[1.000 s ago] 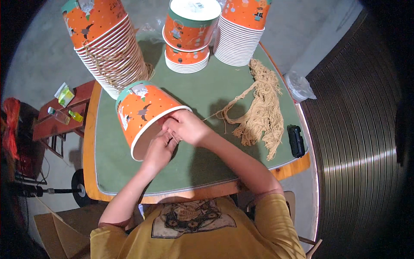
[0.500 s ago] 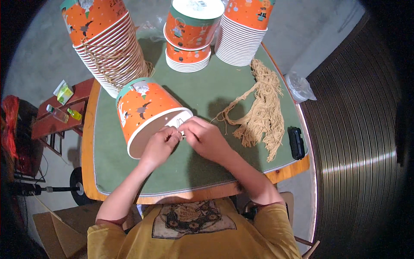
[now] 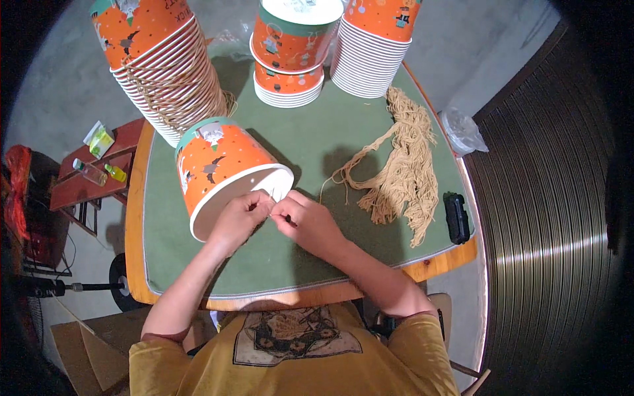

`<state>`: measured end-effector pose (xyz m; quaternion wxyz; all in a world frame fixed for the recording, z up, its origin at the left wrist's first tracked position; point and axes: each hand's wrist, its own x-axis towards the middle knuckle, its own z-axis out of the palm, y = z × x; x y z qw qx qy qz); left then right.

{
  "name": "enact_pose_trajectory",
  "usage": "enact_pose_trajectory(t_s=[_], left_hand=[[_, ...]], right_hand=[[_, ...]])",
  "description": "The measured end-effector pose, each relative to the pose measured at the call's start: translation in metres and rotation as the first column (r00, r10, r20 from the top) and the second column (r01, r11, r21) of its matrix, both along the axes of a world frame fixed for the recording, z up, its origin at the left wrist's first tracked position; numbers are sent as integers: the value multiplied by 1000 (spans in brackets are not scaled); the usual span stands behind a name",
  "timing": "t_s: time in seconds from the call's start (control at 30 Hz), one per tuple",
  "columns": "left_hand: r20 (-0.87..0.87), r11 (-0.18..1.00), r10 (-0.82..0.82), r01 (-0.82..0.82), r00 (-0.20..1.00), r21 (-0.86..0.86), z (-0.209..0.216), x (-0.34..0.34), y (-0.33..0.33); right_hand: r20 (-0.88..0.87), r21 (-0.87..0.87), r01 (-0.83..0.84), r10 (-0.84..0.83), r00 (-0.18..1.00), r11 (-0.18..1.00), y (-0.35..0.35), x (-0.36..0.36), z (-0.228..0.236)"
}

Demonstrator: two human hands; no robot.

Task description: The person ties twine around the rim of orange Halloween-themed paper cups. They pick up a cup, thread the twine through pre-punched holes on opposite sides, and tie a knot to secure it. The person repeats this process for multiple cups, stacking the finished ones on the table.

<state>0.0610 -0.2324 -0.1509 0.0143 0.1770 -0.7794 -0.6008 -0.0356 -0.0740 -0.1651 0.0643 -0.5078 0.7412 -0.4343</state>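
An orange paper bucket (image 3: 221,158) with a green base band and a white rim lies tilted on the table, its mouth turned toward me. At the rim's near right side, my left hand (image 3: 241,216) and my right hand (image 3: 305,221) meet with pinched fingers. Between them a short bit of cord (image 3: 274,193) shows against the white inside of the bucket; its ends are hidden by my fingers. To the right of my hands lies a loose bundle of tan cord (image 3: 403,168), with a few strands trailing toward the bucket.
Behind stand a tall cord-draped bucket stack (image 3: 168,76), a shorter stack (image 3: 288,89) and another tall stack (image 3: 370,59). A black case (image 3: 456,218) sits at the right edge of the green-covered table (image 3: 257,274). Bottles rest on a red bench (image 3: 86,175) at left.
My right hand has drawn slightly down and toward me at the rim, and the cord loop that showed above the fingers is smaller. The bucket has shifted slightly left.
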Motion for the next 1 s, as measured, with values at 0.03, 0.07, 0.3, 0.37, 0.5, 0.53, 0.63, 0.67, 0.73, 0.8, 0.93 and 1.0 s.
enact_pose_trajectory(t_s=[0.03, 0.07, 0.3, 0.37, 0.5, 0.53, 0.63, 0.67, 0.73, 0.8, 0.93, 1.0], left_hand=[[-18, 998, 8, -7, 1000, 58, -6, 0, -3], [-33, 993, 16, -12, 999, 116, -7, -1, -4], [15, 995, 23, -25, 1000, 97, 4, 0, 0], [-41, 997, 63, -60, 997, 55, -1, 1, 3], [-158, 980, 119, -141, 980, -138, -9, 2, 10], [-176, 974, 127, -157, 976, -163, -7, 2, 12], [-270, 938, 156, -228, 950, -262, -1, 2, 21], [-307, 920, 164, -258, 937, -296, 0, 2, 23], [-352, 872, 160, -300, 922, -387, -4, 3, 25], [-376, 837, 162, -329, 912, -438, -8, 3, 26], [-389, 811, 158, -344, 908, -473, -12, 2, 27], [-386, 808, 158, -344, 909, -479, -13, 2, 26]], right_hand=[[41, -17, -16, 17, 999, 1000, -1, -1, -1], [84, -34, -30, 32, 996, 999, -1, -3, -4], [189, -63, 25, -13, 982, 998, -2, -5, 1], [104, -65, 37, -30, 994, 997, -4, -4, -2], [-27, -10, 80, -81, 996, 997, -5, 3, 2], [-47, -9, 89, -89, 995, 996, -6, 4, 2], [-81, 2, 113, -112, 990, 994, -7, 4, 0], [-77, 11, 119, -118, 990, 993, -8, 5, 0], [-60, 19, 130, -129, 990, 991, -10, 5, 0], [-36, 16, 139, -138, 990, 990, -12, 4, -1], [-13, -27, 126, -127, 992, 992, -14, 3, -3], [-23, -6, 132, -132, 991, 991, -14, 2, -2]])
